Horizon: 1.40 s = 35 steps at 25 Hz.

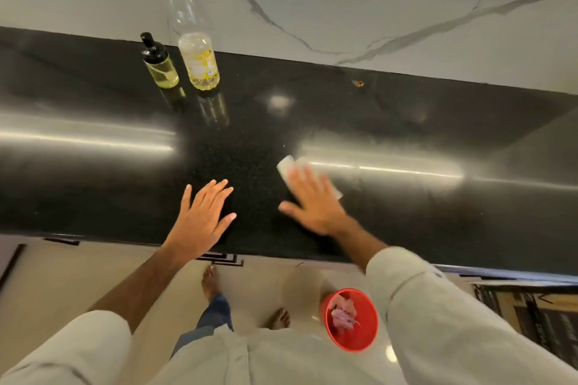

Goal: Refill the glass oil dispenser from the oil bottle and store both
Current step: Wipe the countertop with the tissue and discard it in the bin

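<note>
A small glass oil dispenser (160, 63) with a black pump top stands upright at the back of the black counter (406, 122), holding pale yellow oil. Right beside it stands the tall clear oil bottle (195, 37) with a yellow cap on and a little oil at the bottom. My left hand (200, 219) lies flat with straight fingers on the counter near its front edge. My right hand (312, 200), blurred, presses flat on a white cloth (287, 166) on the counter. Both hands are well in front of the bottles.
A marble wall (375, 3) rises behind the counter. On the floor below the counter's front edge stands a red bucket (352, 320) with a pink rag inside, next to my bare feet. A cardboard box (538, 312) sits at the lower right.
</note>
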Each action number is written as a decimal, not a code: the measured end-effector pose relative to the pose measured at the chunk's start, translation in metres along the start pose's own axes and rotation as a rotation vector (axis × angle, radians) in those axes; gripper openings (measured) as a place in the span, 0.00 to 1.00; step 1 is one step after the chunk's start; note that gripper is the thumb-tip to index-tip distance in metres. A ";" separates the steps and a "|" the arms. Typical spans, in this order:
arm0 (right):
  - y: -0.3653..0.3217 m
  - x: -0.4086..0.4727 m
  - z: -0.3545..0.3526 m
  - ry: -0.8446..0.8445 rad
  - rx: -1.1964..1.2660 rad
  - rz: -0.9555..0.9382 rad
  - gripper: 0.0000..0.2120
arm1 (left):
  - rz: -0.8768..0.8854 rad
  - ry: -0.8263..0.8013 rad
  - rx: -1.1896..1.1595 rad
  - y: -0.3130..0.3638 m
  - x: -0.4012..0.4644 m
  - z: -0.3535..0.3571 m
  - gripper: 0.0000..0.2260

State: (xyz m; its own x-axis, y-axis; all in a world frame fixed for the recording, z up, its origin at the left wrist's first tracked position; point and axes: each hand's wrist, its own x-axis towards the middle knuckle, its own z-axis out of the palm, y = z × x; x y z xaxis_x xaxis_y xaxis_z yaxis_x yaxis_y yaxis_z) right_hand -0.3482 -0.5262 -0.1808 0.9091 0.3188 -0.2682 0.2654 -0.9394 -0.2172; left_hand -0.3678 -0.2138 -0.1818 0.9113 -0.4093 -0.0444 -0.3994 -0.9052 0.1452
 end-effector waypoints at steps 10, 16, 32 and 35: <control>0.126 -0.124 0.005 0.022 0.043 0.306 0.41 | 0.018 -0.033 0.027 0.047 -0.004 0.016 0.29; 0.041 -0.064 0.014 0.019 0.092 0.156 0.46 | 0.008 -0.077 0.029 0.050 -0.003 0.012 0.29; 0.005 -0.111 0.053 -0.010 -0.085 -0.213 0.53 | 0.010 -0.050 0.056 0.048 0.002 0.009 0.30; -0.006 -0.120 0.056 0.020 -0.083 -0.230 0.48 | 0.046 -0.015 -0.041 0.065 0.001 0.006 0.28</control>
State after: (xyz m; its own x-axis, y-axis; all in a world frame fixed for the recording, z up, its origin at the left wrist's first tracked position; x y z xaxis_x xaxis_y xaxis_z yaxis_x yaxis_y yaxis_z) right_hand -0.4769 -0.5519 -0.2002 0.8277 0.5235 -0.2021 0.4905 -0.8499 -0.1926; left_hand -0.3934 -0.2740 -0.1787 0.8904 -0.4522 -0.0513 -0.4362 -0.8801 0.1873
